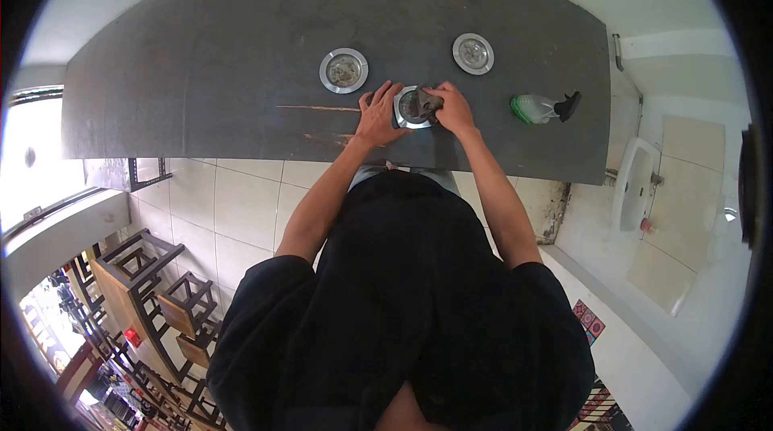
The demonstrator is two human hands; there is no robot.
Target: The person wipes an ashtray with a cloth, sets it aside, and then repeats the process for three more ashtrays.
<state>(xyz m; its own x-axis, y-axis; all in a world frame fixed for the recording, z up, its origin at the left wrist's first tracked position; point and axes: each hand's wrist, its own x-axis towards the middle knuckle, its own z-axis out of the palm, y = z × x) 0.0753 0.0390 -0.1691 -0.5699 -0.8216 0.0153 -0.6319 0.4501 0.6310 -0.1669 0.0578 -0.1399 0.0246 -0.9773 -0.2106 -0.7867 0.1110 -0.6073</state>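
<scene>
A metal ashtray point(409, 118) with a pale rim lies on the dark grey table point(241, 36), between my two hands. My left hand point(378, 118) rests against its left side, fingers spread over the rim and the table. In my right hand point(454, 109) is a dark grey cloth point(425, 105), bunched up and pressed into the right part of the ashtray, hiding some of its inside. Another round ashtray point(344, 71), stained inside, is at the upper left of my hands. A third round ashtray point(473, 54) lies at the upper right.
A clear spray bottle point(535, 109) with green at its base and a black nozzle lies on its side at the table's right. Scratches mark the tabletop near my left hand. A white sink point(636, 185) is at the right, wooden stools point(187, 302) at the lower left.
</scene>
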